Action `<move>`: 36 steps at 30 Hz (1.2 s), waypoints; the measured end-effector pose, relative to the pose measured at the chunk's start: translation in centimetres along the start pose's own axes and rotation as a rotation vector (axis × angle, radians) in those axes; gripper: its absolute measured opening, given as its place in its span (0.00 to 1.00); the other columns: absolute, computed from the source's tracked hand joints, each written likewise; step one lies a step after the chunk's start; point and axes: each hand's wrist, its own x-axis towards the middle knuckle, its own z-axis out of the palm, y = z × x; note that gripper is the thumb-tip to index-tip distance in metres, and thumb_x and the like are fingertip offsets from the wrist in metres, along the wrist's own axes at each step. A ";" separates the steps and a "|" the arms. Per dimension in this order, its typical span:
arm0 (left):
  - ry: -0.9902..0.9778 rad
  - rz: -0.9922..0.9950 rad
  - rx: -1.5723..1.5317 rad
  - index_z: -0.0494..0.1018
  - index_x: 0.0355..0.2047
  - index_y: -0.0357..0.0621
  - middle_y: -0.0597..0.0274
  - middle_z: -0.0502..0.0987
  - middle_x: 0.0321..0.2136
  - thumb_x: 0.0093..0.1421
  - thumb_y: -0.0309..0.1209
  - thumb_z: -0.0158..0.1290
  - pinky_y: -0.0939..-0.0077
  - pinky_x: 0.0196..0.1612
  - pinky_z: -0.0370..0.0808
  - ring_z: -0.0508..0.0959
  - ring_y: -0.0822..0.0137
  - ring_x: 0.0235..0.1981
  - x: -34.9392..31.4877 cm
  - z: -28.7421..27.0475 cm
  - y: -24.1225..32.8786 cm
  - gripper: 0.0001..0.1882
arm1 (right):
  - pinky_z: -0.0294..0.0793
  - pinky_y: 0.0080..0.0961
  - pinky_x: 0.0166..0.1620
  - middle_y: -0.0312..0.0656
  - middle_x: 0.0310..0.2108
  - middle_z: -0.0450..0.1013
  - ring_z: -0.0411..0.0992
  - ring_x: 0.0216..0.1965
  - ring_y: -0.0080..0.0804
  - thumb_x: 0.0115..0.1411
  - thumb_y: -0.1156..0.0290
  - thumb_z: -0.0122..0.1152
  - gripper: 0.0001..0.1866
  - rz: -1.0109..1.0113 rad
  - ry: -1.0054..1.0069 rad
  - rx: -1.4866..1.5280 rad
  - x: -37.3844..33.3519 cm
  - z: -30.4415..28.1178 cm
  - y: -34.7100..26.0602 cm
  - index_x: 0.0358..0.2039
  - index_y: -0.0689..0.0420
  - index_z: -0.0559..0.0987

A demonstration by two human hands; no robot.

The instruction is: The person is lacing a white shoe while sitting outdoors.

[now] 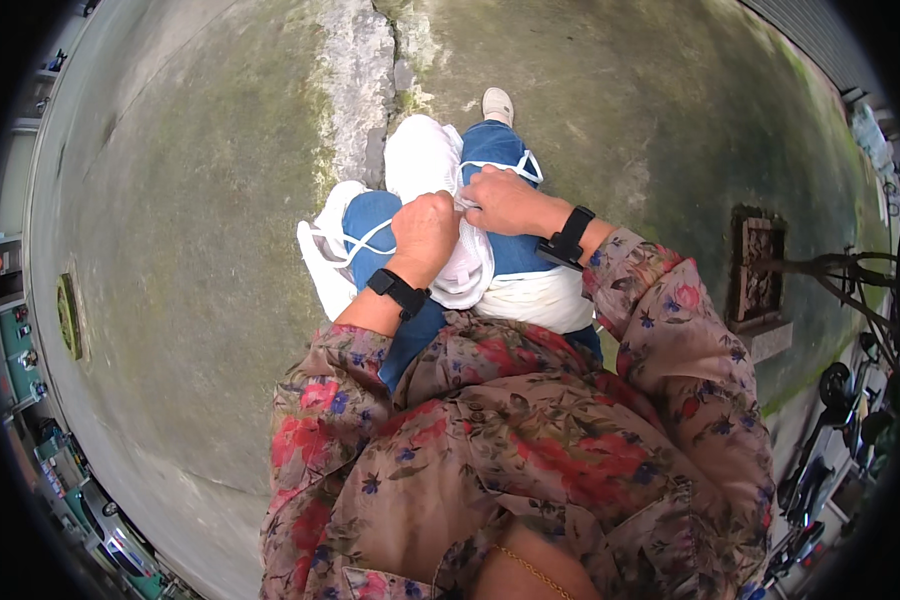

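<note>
A white knitted cloth [425,155] lies bunched over my lap between my knees, hanging past them at the far end. My left hand [427,235] is closed in a fist on its left side, and my right hand [515,203] pinches its edge just to the right. A small greyish bit of fabric shows between the two hands; its exact shape is hidden by my fingers. Thin white straps [370,240] loop over my left knee, and another white strap [520,165] crosses my right knee. More white fabric [538,300] is folded against my right thigh.
I sit over a mossy concrete floor [210,220] with a pale cracked strip [355,80] ahead. To the right, a small tree grows from a brick-edged square bed [758,265]. Parked motorbikes [830,440] stand at the lower right. A round cover [68,315] is at the left.
</note>
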 end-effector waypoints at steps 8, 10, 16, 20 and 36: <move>0.163 0.201 0.185 0.66 0.21 0.38 0.50 0.71 0.19 0.49 0.27 0.50 0.66 0.20 0.72 0.76 0.55 0.20 -0.9 1.6 0.2 0.06 | 0.63 0.40 0.44 0.45 0.33 0.71 0.65 0.42 0.42 0.48 0.64 0.55 0.16 0.010 -0.003 0.103 0.0 0.3 0.0 0.36 0.58 0.77; 0.201 0.245 0.193 0.66 0.21 0.38 0.50 0.71 0.19 0.50 0.26 0.48 0.65 0.20 0.71 0.75 0.54 0.20 -1.6 0.5 0.2 0.05 | 0.63 0.39 0.43 0.43 0.33 0.71 0.65 0.42 0.40 0.48 0.65 0.56 0.14 -0.007 0.136 0.094 -0.9 0.9 -0.9 0.35 0.56 0.78; -0.209 -0.059 -0.441 0.72 0.32 0.36 0.59 0.72 0.19 0.58 0.32 0.48 0.74 0.24 0.67 0.70 0.69 0.19 -4.1 -5.5 -3.5 0.11 | 0.59 0.29 0.40 0.37 0.28 0.67 0.63 0.38 0.32 0.50 0.63 0.58 0.10 -0.212 0.384 0.026 -2.2 2.2 -5.6 0.27 0.57 0.76; -0.296 -0.249 -0.791 0.70 0.43 0.35 0.65 0.73 0.26 0.62 0.29 0.42 0.83 0.27 0.67 0.69 0.76 0.24 -3.9 -5.5 -6.0 0.13 | 0.63 0.32 0.36 0.40 0.19 0.70 0.70 0.28 0.37 0.54 0.62 0.55 0.12 -0.499 0.000 0.244 -3.6 3.0 -9.8 0.21 0.57 0.73; 0.109 -0.100 -0.168 0.71 0.26 0.38 0.45 0.74 0.25 0.55 0.31 0.45 0.54 0.29 0.70 0.74 0.46 0.27 -1.5 -0.6 -5.3 0.10 | 0.66 0.46 0.35 0.56 0.26 0.71 0.69 0.31 0.56 0.56 0.65 0.50 0.13 0.037 0.168 0.269 3.8 1.6 -2.0 0.29 0.64 0.68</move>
